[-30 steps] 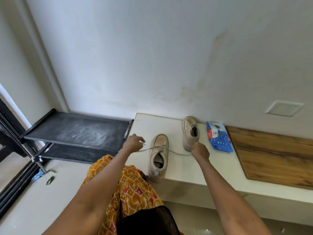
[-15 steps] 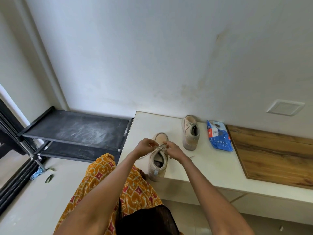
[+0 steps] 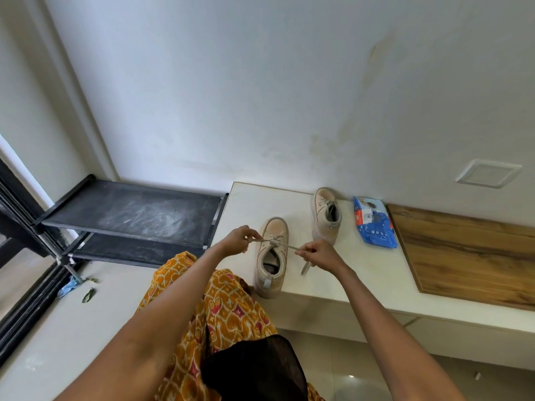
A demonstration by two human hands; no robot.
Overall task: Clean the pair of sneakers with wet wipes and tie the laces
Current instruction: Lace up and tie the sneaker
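Left hand (image 3: pixel 236 241) pinches lace (image 3: pixel 279 245) over near sneaker (image 3: pixel 270 256); right hand (image 3: pixel 320 254) pinches its other end.

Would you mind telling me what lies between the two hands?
In the head view, the near sneaker sits between the left hand and right hand, its lace stretched across.

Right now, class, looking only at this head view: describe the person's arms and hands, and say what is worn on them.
Both forearms are bare: no sleeves reach into view. The left hand and right hand show no gloves, watch or bangles that I can make out. Below the arms hangs an orange patterned garment over black sheer fabric.
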